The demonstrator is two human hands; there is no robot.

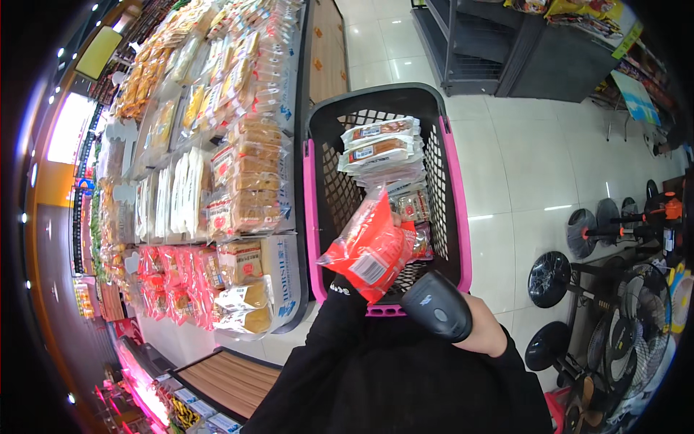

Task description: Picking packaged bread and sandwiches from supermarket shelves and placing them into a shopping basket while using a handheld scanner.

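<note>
My left hand (397, 219) is mostly hidden behind a red plastic bread bag (371, 249), which it holds up over the basket with the barcode facing me. A dark grey handheld barcode scanner (437, 308) is in my right hand (480, 327), close to the bag's lower right; its body hides those fingers. Beneath both hands is a black shopping basket (458, 195) with pink edges. Inside it, clear-wrapped bread packs (379, 150) are stacked at the far end, with more wrapped packs (413, 207) nearer, partly covered by the red bag.
On the left, a display table holds rows of packaged bread (253, 173) and several red bags (177, 282). Dark shelving (473, 43) stands at the far right. Fans (614, 333) and round black bases crowd the right side. Tiled floor (491, 166) runs beside the basket.
</note>
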